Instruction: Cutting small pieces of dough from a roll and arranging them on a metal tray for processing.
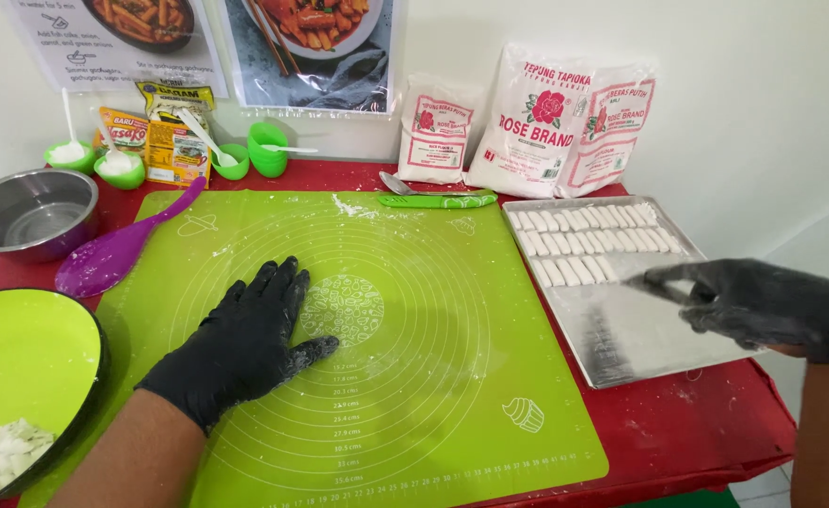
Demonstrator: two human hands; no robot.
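Note:
My left hand (245, 339), in a black glove, lies flat with fingers spread on a green silicone baking mat (414, 376) dusted with flour. My right hand (763, 306), also gloved in black, hovers over a metal tray (621, 339) at the right, its fingertips pinched on a small white dough stick (676, 287). Rows of similar white dough sticks (589, 230) fill the far end of the tray. The near half of the tray is bare metal.
A green bowl (19, 357) with white dough pieces sits at the near left, a steel bowl (29, 212) and purple spoon (113, 254) behind it. Small green cups (118, 167), seasoning packets, flour bags (537, 118) and a green-handled utensil (438, 199) line the wall. The red table (697, 423) ends just right of the tray.

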